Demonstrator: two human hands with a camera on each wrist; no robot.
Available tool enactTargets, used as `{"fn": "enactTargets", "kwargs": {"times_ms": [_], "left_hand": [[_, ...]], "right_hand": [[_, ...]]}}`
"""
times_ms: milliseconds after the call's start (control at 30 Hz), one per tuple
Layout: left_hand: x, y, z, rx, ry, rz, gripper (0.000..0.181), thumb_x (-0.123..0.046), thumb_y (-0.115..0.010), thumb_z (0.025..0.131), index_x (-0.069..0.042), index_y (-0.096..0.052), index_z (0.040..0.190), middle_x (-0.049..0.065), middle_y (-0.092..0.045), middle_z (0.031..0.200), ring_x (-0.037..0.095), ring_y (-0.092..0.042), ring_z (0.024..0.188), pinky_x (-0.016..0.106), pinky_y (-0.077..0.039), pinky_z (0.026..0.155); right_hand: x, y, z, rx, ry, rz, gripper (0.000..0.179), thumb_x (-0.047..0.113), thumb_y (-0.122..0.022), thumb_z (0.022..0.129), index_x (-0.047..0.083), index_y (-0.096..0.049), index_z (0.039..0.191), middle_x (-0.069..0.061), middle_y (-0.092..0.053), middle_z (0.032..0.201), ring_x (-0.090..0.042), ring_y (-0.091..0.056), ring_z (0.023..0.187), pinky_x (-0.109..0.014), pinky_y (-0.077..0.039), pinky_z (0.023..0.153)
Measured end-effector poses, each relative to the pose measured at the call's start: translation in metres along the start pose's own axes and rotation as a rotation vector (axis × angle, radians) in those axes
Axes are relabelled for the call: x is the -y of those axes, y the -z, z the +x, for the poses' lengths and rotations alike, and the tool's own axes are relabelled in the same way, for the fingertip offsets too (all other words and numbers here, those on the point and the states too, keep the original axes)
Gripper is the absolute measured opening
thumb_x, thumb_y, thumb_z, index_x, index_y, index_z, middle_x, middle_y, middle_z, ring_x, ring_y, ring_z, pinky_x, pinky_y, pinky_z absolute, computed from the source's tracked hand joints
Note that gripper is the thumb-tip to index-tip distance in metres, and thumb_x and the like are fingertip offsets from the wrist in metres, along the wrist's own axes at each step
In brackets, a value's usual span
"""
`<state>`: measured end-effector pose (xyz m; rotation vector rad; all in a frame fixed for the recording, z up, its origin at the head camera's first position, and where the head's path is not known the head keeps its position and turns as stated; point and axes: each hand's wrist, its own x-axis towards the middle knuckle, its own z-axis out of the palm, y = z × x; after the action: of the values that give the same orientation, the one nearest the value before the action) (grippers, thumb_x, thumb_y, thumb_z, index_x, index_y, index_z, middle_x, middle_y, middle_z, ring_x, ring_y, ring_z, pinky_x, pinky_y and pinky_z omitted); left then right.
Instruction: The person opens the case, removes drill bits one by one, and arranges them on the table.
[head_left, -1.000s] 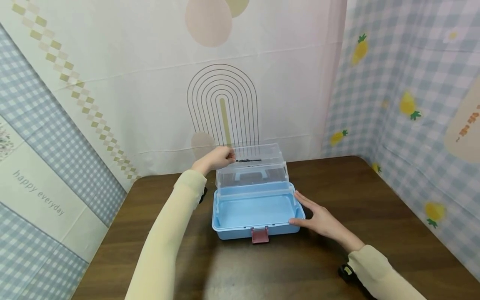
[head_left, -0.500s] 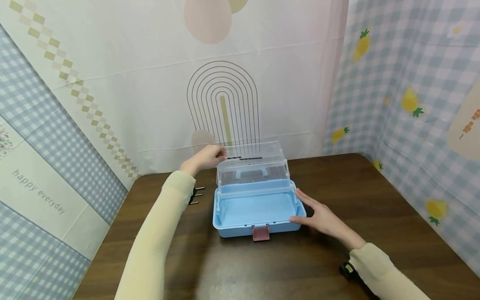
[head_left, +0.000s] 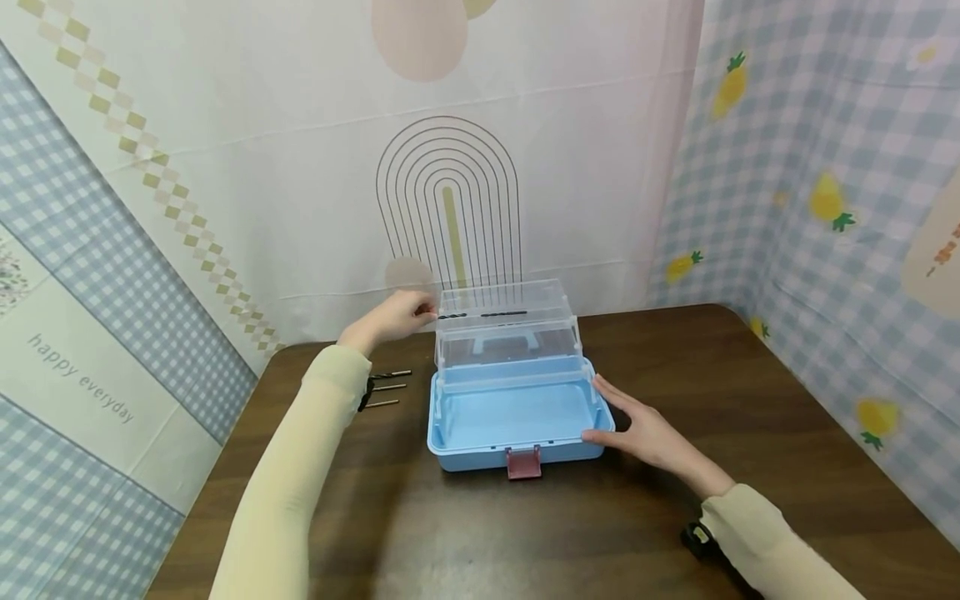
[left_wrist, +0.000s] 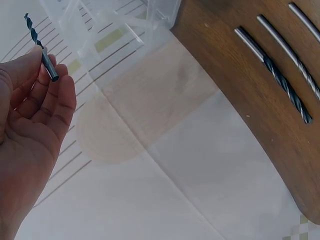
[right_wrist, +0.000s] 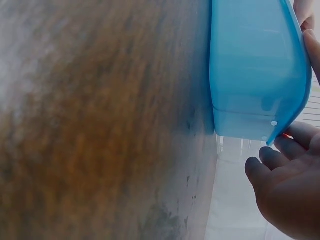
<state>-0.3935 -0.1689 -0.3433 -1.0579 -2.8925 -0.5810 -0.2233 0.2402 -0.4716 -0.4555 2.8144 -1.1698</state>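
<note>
My left hand (head_left: 393, 319) pinches a dark twist drill bit (left_wrist: 34, 32) between thumb and fingers, its shank end pointing out past the fingertips. It is at the left end of the upper clear tray of a light blue toolbox (head_left: 517, 457). A second drill bit (head_left: 504, 313) lies in that tray. My right hand (head_left: 648, 433) holds the toolbox's right end, thumb at the front rim and index finger farther back. In the right wrist view, the fingers (right_wrist: 272, 157) of this hand are bent near the blue rim.
Three drill bits (left_wrist: 280, 80) lie side by side on the brown table (head_left: 465, 533), left of the toolbox. The lower clear tray (head_left: 506, 346) stands raised above the blue base. A pink latch (head_left: 523, 463) hangs at the front. Patterned cloth (head_left: 315, 150) hangs behind.
My left hand has moved left with the drill bit, away from the one in the tray. The bits on the table have come into view beside the forearm. My right hand keeps its place.
</note>
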Motion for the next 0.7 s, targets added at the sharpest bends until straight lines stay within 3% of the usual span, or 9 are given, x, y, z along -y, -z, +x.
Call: {"fn": "enactTargets", "kwargs": {"times_ms": [300,700], "left_hand": [[0.008,0.001,-0.022,0.007,0.002,0.006,0.014,-0.008,-0.060,0.101,-0.005,-0.061,0.087,0.002,-0.054,0.073,0.016,-0.047,0.067,0.034,-0.042,0.065],[0.026,-0.001,-0.062,-0.048,0.012,0.031,0.010,-0.008,-0.063,0.100,-0.004,-0.064,0.091,0.005,-0.061,0.080,0.017,-0.052,0.072,0.038,-0.046,0.068]], "right_hand": [[0.000,0.000,0.000,-0.002,0.016,-0.012,0.097,0.055,-0.074,0.087,0.019,-0.025,0.161,-0.013,-0.020,0.166,-0.046,-0.026,0.146,-0.070,-0.032,0.106],[0.000,0.002,-0.001,-0.006,0.008,-0.015,0.097,0.055,-0.074,0.086,0.020,-0.025,0.161,-0.010,-0.020,0.166,-0.045,-0.026,0.146,-0.070,-0.031,0.107]]}}
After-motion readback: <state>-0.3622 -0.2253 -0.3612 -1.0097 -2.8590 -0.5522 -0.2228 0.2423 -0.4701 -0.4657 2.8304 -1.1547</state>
